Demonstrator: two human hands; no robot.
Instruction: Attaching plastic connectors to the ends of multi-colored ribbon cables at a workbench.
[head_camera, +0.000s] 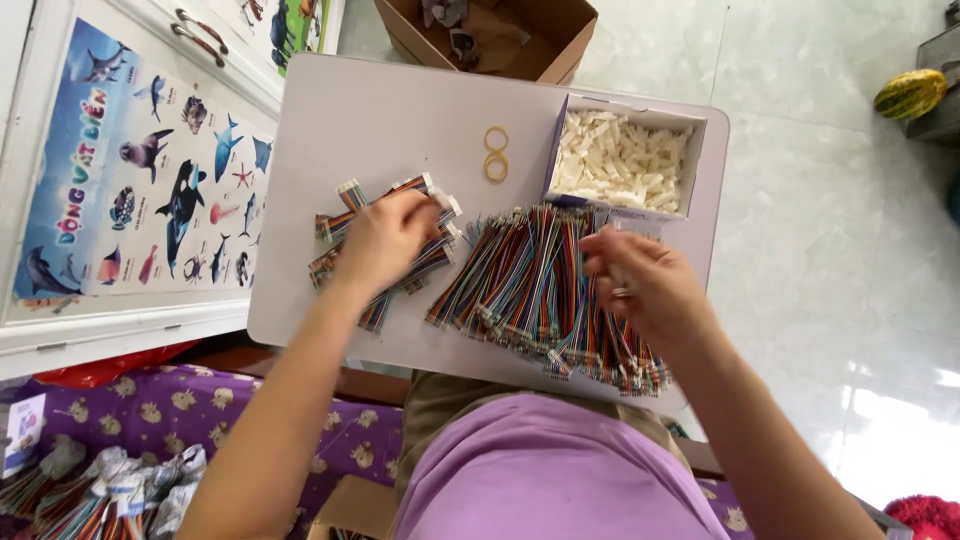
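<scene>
My left hand (385, 238) lies curled, fingers pressed down on a small bundle of coloured ribbon wires (345, 262) with white connectors. My right hand (645, 280) hovers with fingertips drawn together, though I cannot tell what they pinch. Taking the large fan of coloured wires (530, 285) as landmark: the small bundle lies just left of it, the right hand above its right edge, the box of white connectors (622, 160) behind it, two rubber bands (496, 153) behind and left, all on the pale table (380, 110).
</scene>
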